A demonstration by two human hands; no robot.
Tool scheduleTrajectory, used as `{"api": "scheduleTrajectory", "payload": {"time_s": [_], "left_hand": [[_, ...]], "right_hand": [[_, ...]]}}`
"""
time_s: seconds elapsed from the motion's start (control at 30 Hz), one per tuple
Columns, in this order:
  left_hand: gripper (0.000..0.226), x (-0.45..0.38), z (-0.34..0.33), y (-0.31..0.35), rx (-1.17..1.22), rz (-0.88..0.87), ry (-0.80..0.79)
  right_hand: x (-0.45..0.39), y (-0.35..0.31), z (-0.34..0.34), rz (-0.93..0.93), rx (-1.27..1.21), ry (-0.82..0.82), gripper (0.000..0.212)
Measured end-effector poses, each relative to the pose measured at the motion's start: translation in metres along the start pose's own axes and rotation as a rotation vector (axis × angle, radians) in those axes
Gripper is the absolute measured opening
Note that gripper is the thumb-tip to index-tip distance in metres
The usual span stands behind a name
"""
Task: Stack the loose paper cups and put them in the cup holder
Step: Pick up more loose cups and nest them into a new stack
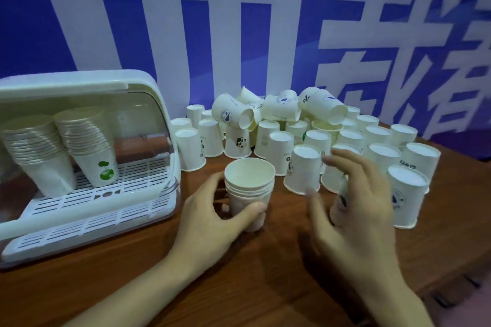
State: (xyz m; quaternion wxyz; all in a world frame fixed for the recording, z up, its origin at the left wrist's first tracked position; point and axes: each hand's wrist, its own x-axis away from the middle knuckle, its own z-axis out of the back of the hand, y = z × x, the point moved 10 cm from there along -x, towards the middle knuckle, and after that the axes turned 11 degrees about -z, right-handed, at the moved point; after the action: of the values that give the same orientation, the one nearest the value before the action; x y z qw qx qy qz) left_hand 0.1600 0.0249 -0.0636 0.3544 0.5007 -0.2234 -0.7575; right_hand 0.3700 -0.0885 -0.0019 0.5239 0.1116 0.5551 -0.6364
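Note:
A short stack of white paper cups (249,188) stands upright on the wooden table, and my left hand (212,218) grips its lower part with thumb and fingers. To its right my right hand (353,210) is blurred, fingers spread, above an upside-down cup with a panda print (340,202); I cannot see it gripping that cup. Many loose cups (305,170) stand upside down behind, with several more (281,107) tumbled on top. The white cup holder (87,167) sits at the left with its clear lid raised, two tilted cup stacks (87,146) inside.
A blue and white banner (239,34) covers the wall behind the table. Bare wooden table (252,273) lies in front of my hands. The table's right edge (457,260) drops off near my right wrist.

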Motion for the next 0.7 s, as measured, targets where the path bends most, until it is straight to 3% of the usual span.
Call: {"api": "scheduleTrajectory", "payload": {"time_s": [0.07, 0.1, 0.2, 0.27, 0.37, 0.5, 0.6, 0.7], "left_hand": [[0.068, 0.001, -0.002, 0.000, 0.012, 0.005, -0.015], [0.068, 0.002, -0.003, 0.001, 0.018, 0.000, -0.019], [0.069, 0.004, -0.006, 0.006, 0.036, -0.008, -0.038], [0.067, 0.005, -0.006, 0.007, 0.052, 0.003, -0.044], [0.058, 0.005, -0.007, 0.007, 0.058, 0.002, -0.058], [0.053, 0.007, -0.008, 0.005, 0.077, -0.001, -0.067], [0.054, 0.007, -0.007, 0.006, 0.077, -0.015, -0.076], [0.053, 0.007, -0.006, 0.004, 0.071, -0.019, -0.079]], "right_hand": [[0.001, 0.033, 0.023, -0.131, 0.118, 0.127, 0.051], [0.000, 0.048, 0.023, -0.193, 0.213, 0.112, 0.060], [0.003, 0.078, -0.005, -0.359, 0.575, -0.138, 0.086], [0.006, 0.078, -0.014, -0.365, 0.644, -0.194, 0.095], [0.007, 0.062, -0.013, -0.249, 0.588, -0.090, 0.086], [0.012, 0.055, -0.017, -0.218, 0.443, -0.077, 0.073], [0.007, 0.041, -0.008, -0.200, 0.217, -0.049, 0.082], [-0.002, 0.026, 0.013, -0.282, -0.080, 0.033, 0.068]]}}
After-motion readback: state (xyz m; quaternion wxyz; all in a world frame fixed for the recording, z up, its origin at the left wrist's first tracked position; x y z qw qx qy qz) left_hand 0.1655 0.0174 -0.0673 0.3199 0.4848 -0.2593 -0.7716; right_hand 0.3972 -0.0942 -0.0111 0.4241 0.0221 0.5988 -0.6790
